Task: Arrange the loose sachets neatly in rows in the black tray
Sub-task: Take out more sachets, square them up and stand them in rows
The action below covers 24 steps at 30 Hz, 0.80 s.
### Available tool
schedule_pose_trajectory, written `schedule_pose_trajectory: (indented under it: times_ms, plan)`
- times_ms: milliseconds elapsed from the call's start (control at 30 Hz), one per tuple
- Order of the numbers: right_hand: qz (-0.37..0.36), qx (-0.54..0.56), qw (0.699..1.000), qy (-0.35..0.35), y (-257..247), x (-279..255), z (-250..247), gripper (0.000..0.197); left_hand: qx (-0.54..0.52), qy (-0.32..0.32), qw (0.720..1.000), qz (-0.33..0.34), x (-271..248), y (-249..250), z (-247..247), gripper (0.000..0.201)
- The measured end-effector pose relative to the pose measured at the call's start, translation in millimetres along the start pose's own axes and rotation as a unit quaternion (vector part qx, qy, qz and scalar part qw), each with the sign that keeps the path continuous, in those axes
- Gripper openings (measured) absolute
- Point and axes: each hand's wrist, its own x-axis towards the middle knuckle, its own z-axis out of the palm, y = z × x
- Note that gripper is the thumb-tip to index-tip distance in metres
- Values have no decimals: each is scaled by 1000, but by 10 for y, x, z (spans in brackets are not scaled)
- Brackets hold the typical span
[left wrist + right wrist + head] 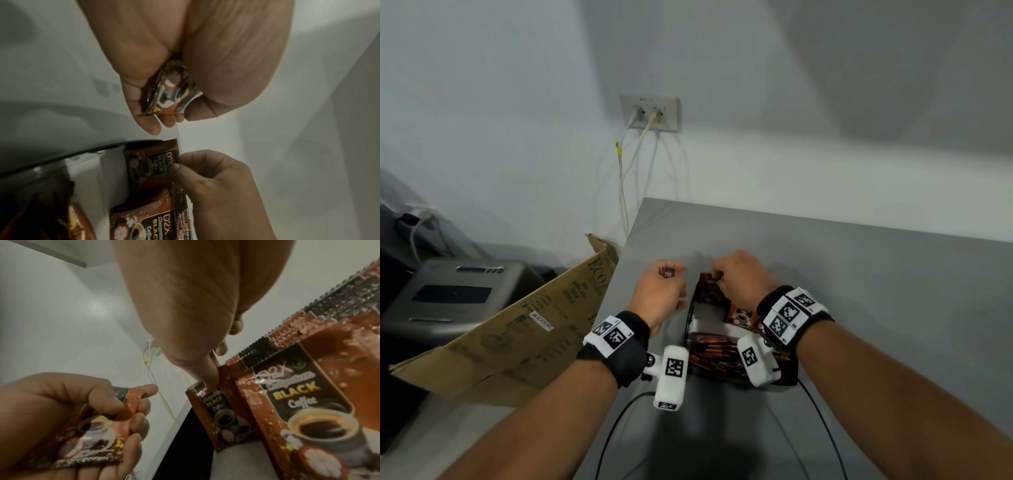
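The black tray (687,322) sits on the grey table (859,291) between my wrists. It has a white lining, and brown coffee sachets (717,354) lie packed in its near part. My left hand (667,282) hovers just left of the tray and grips a small bunch of sachets (668,273) (172,92) (96,433). My right hand (719,276) (180,164) is over the tray's far end, pinching the top edge of an upright sachet (708,291) (150,164) (219,415). More upright sachets (308,386) stand in a row behind it.
The table's left edge runs close beside my left hand. Past it lean a cardboard box (524,329) and a grey machine (455,294). A wall socket (650,113) with white cables hangs behind the table. Black cables (616,428) trail over the near tabletop.
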Motion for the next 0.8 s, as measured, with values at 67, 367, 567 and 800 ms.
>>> schedule_pose_trajectory:
  times_ms: [67, 367, 567, 800]
  plan:
    - [10, 15, 1000, -1, 9, 1, 2, 17, 0, -2, 1000, 0, -9, 8, 1, 30]
    - [16, 33, 999, -1, 62, 18, 35, 17, 0, -11, 1000, 7, -34, 28, 4, 31]
    - [-1, 49, 999, 23, 75, -4, 34, 16, -17, -21, 999, 22, -51, 23, 3, 29]
    - [-7, 238, 971, -9, -72, -126, -334, 23, 18, -72, 994, 76, -12, 47, 55, 53]
